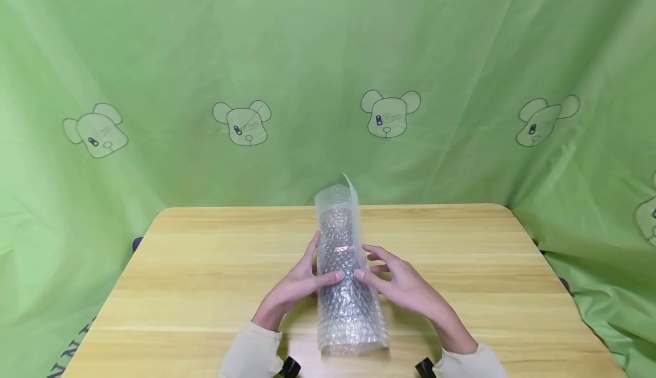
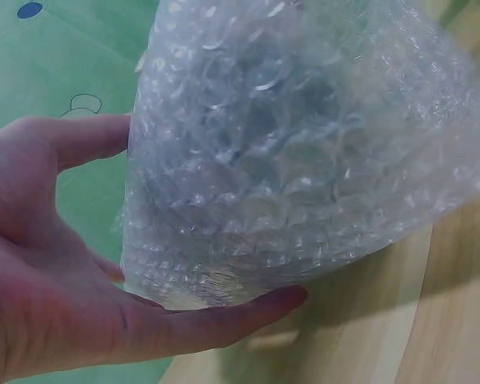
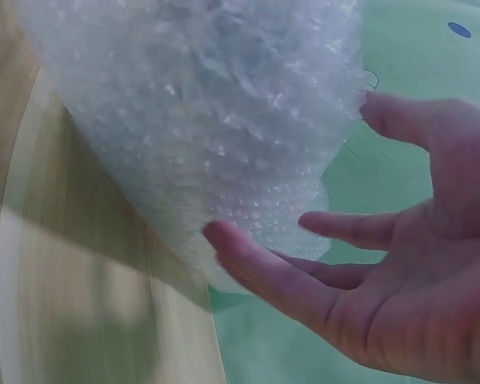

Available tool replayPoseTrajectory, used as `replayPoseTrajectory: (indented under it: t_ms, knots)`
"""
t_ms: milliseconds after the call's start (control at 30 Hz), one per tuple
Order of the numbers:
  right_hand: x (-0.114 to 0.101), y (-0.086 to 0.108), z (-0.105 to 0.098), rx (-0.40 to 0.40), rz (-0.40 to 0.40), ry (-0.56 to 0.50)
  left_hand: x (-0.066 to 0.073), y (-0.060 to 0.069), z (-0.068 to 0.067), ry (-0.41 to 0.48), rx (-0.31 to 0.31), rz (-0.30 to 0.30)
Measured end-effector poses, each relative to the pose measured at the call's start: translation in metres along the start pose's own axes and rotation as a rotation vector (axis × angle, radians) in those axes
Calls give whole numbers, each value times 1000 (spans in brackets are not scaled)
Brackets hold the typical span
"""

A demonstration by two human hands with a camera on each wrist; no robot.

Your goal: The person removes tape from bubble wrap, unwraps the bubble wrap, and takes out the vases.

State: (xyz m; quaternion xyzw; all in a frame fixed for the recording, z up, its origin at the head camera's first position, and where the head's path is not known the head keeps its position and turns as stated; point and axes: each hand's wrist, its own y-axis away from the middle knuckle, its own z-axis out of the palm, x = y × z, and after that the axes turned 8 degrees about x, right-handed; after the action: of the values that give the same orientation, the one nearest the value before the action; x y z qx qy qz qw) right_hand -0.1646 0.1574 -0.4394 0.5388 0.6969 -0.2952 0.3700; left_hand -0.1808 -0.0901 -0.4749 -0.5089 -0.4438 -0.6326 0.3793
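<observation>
A long bundle of clear bubble wrap lies lengthwise on the wooden table, its far end reaching the back edge. A darker, bottle-like shape shows through the plastic; its kind cannot be told. My left hand holds the bundle's left side, thumb on top and fingers along the flank. Opposite it, my right hand holds the right side, with its thumb tip on top too. In the left wrist view, the wrap lies between thumb and fingers. The right wrist view shows loosely curved, spread fingers against the wrap.
A green curtain printed with bear heads hangs behind and beside the table. A loose flap of wrap stands up at the bundle's far end. Small black devices sit at both wrists.
</observation>
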Motion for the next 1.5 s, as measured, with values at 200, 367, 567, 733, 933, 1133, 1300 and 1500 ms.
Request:
replayPoseTrajectory:
  t_ms: [200, 367, 567, 733, 933, 1133, 1300, 1500]
  knots:
    - [3, -9, 1, 162, -203, -2, 1, -1, 3, -6, 10, -6]
    - [-4, -20, 3, 276, -387, 90, 1, -1, 3, 10, 3, -7]
    - [-17, -36, 2, 206, -538, 233, -1, -1, 2, 29, -11, -1]
    - [-27, -50, 3, 114, -583, 333, -2, -2, 1, 42, -28, -5]
    - [-37, -61, 6, 28, -562, 435, -2, -2, 0, 17, -18, -11]
    - [-40, -66, 10, -16, -553, 508, -2, -1, -1, 29, -24, -26]
    - [-43, -68, 10, -35, -553, 538, -1, -1, -1, 30, -31, -21]
    - [-45, -71, 9, -52, -586, 570, -2, -2, -2, 37, -34, -19]
